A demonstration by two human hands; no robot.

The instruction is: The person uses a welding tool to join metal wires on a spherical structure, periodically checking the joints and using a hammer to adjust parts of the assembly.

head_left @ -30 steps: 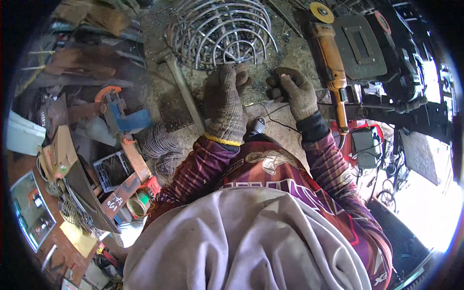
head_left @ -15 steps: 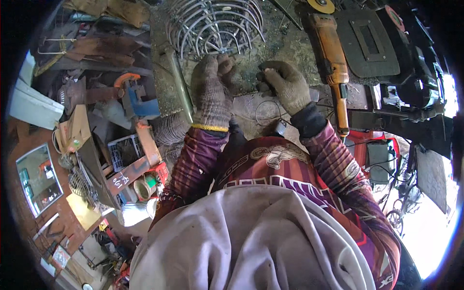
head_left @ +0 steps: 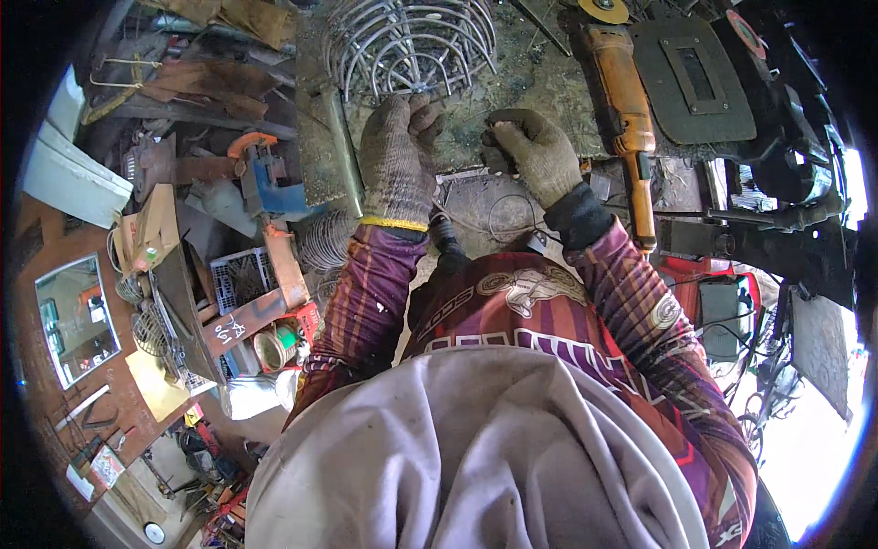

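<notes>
A cage-like frame of bent metal rods [head_left: 412,50] lies on the worn workbench [head_left: 540,82] at the far side. My left hand [head_left: 395,160], in a grey knit glove with a yellow cuff edge, is closed just below the frame's near edge; what its fingers hold, if anything, is hidden. My right hand [head_left: 541,156], gloved alike, is curled over the bench's near edge to the right, with its fingertips turned inward and anything in them hidden. A metal tube [head_left: 342,151] lies beside my left hand.
An orange angle grinder [head_left: 626,119] and a dark welding mask [head_left: 700,82] lie on the right. At left are a blue clamp or vise [head_left: 270,188], a crate [head_left: 242,279] and a coil of wire [head_left: 325,242]. A thin cable loop [head_left: 512,215] hangs near the bench edge.
The whole view has shifted slightly. My right hand sits a little farther up and left in it; both hands keep nearly the same curled pose, and the rod frame stays on the bench.
</notes>
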